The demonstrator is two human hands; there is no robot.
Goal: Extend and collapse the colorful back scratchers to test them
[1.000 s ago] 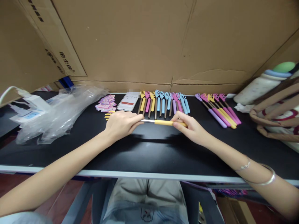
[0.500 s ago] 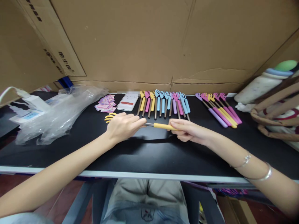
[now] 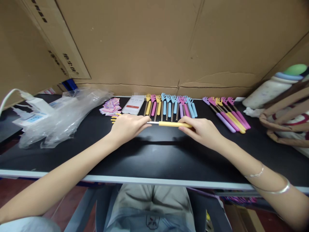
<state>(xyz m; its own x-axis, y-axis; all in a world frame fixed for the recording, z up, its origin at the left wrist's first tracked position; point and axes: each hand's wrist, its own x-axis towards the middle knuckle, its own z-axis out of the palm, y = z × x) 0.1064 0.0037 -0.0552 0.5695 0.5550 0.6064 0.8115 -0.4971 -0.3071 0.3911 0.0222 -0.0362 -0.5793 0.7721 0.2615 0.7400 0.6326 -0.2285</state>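
A yellow back scratcher (image 3: 169,124) with a metal rod is held level above the black table, between my two hands. My left hand (image 3: 127,125) is closed round its claw end, and yellow prongs poke out past the knuckles. My right hand (image 3: 199,129) grips the far end of the yellow handle with thumb and fingers. Behind them lies a row of back scratchers (image 3: 169,109) in yellow, pink, blue and purple, their rods and loose-looking handles side by side. Further right is a group of back scratchers (image 3: 229,117) with handles fitted on the rods.
Left of the row are a phone (image 3: 133,105) and a pile of small pink cards (image 3: 110,107). Clear plastic bags (image 3: 70,116) lie by a power strip (image 3: 31,119). At the right stand a white bottle (image 3: 267,91) and a brown-handled bag (image 3: 277,133). Cardboard (image 3: 135,45) walls the back.
My right hand has turned over, its back now facing up, and sits slightly higher on the handle's end. The back scratcher has risen a little in view. My left hand keeps its hold.
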